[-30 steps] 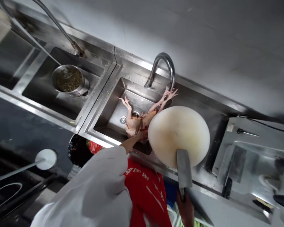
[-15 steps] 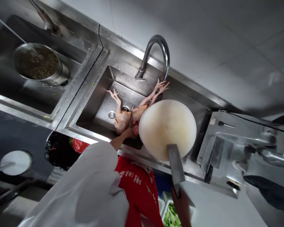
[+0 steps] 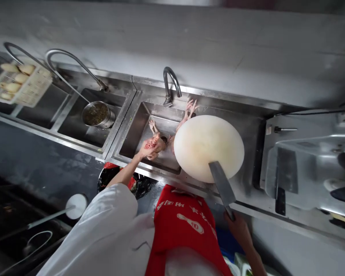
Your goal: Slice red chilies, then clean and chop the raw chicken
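Over the near part of the sink [image 3: 129, 140], my left hand [image 3: 146, 150] is closed around a piece of raw chicken [image 3: 160, 145], its cut red flesh facing up and a foot pointing to the back. More raw chicken [image 3: 184, 122], with feet at the far end, lies to the right, partly hidden by a round white cutting board [image 3: 201, 142]. My right hand [image 3: 237, 227] grips the handle of a cleaver [image 3: 222, 182]. The blade's far end overlaps the board's near edge; whether it touches is unclear.
A faucet [image 3: 169, 88] rises behind the sink. On the left, a metal pot [image 3: 107, 119] stands in another sink, beyond it a white basket [image 3: 36, 90] with pale produce. Kitchen equipment [image 3: 301, 168] with a second cleaver [image 3: 286, 172] is on the right. Below hangs a black-lined bin [image 3: 103, 178].
My left hand has moved left with the chicken piece, away from the chicken by the board, and turned its cut side up. The cleaver stays by the board. The head view has shifted.
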`<state>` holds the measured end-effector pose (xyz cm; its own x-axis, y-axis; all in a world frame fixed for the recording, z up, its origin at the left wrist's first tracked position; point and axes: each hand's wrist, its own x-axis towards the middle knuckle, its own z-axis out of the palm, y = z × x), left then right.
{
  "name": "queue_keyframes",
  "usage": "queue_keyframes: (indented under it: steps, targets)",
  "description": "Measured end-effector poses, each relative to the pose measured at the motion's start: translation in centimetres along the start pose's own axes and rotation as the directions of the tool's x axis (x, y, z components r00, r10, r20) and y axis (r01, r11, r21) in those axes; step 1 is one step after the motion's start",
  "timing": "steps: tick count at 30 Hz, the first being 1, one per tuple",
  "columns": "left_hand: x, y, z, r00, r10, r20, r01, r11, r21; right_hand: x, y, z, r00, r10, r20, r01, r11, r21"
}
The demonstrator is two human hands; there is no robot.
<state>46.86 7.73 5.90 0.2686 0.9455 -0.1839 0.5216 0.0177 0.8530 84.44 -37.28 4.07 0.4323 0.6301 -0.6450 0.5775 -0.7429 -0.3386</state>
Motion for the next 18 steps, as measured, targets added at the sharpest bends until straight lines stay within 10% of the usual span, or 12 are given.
queue_keyframes:
  steps: [9,18]
  targets:
    - [1.7,16.2,-7.6,0.843,0.443,-0.304,-0.422,0.896,0.136,0.3,-0.4,-0.9,1.000,-0.028,0.013,0.028,0.998,-0.050]
    - [0.3,34.2,-2.9,0.744,0.550,-0.379,-0.649,0.729,-0.217,0.1,-1.8,-2.8,0.991,-0.124,-0.045,0.130,0.976,0.172]
